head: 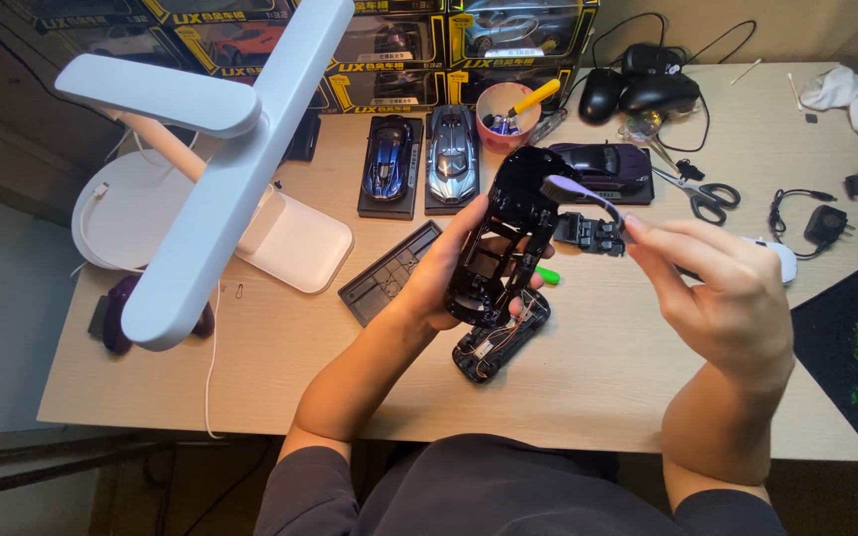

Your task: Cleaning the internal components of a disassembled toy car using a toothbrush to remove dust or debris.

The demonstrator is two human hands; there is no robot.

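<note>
Left hand [449, 273] closed around a black model car shell [508, 233], held tilted above the bench [608, 367]. Right hand [722, 288] pinches a purple-handled brush [583, 194], bristles touching the shell's upper end. A black chassis [500, 337] lies directly beneath.

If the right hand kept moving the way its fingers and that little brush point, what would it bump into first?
Most likely the black model car shell that the left hand holds up. The right hand aims its purple-handled toothbrush up-left, bristles already at the shell's upper edge; depth is uncertain.
</note>
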